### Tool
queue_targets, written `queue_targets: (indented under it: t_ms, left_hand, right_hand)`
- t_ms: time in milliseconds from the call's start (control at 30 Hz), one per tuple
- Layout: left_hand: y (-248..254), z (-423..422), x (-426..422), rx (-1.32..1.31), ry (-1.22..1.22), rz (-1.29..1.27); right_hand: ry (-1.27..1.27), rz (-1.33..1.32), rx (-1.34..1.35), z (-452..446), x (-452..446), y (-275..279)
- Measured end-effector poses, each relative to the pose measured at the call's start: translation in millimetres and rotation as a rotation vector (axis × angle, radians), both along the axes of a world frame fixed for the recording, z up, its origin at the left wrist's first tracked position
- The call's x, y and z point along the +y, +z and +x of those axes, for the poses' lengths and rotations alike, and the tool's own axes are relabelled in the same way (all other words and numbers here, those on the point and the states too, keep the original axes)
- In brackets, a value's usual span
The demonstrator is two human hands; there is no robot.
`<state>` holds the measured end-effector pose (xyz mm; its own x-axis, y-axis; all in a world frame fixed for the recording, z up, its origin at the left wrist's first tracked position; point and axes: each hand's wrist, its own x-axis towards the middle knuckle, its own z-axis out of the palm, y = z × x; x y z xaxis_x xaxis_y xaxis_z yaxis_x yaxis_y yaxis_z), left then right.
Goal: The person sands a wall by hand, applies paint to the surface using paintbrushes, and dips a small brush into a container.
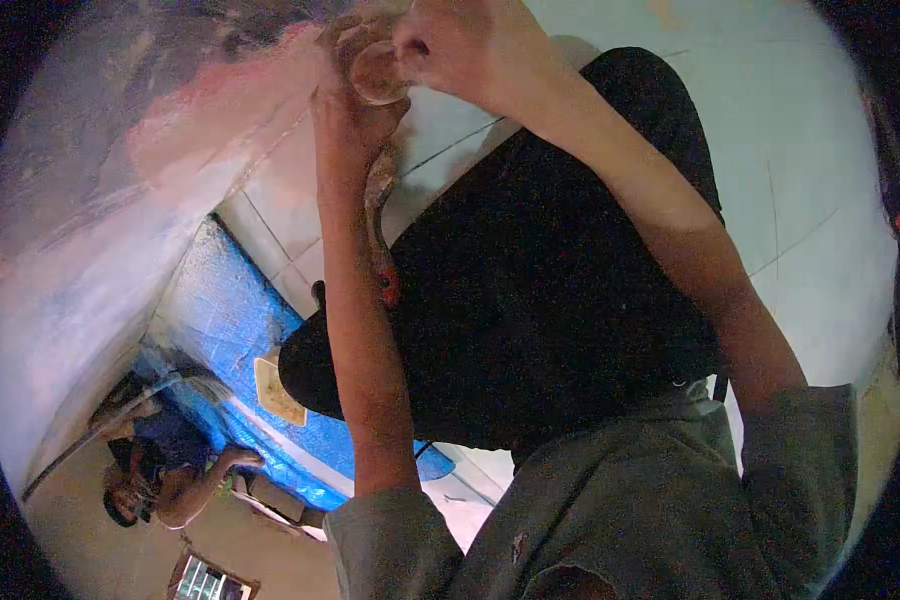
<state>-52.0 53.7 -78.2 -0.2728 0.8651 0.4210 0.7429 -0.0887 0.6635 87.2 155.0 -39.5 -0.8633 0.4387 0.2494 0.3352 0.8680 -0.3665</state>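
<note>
At the top of the head view, my left hand (pixel 355 112) has its fingers curled round a small, round, brownish thing (pixel 378 74) with a pale rim. Its exact kind is too blurred to make out. My right hand (pixel 460 50) meets it from the right, fingers bent in a pinch at the rim; whatever lies between them is hidden. Beside my left forearm, a long, curved, worn-looking thing with a red end (pixel 388 287) shows partly, close to my dark-clothed leg (pixel 540 280).
Pale floor tiles (pixel 790 190) surround my legs. A stained, reddish wall (pixel 220 110) rises at the upper left. On a blue mat (pixel 210 290) sits a shallow yellowish tray (pixel 278 393). Another person (pixel 160 455) is beyond the mat at the lower left.
</note>
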Motion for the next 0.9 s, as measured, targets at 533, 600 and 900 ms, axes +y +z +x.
queue_targets:
  t_ms: [533,600,900]
  left_hand:
    - [-0.9,-0.5,2.9,-0.009,-0.035,0.128]
    - [-3.0,0.8,2.5,-0.137,-0.059,0.082]
    - [-0.5,-1.8,1.3,0.06,-0.018,0.049]
  right_hand:
    - [0.029,-0.199,-0.158,-7.1,-5.7,19.1]
    - [0.067,-0.139,0.007,-6.6,-9.9,13.4]
    - [-0.028,-0.257,0.005,-10.4,-6.3,-4.8]
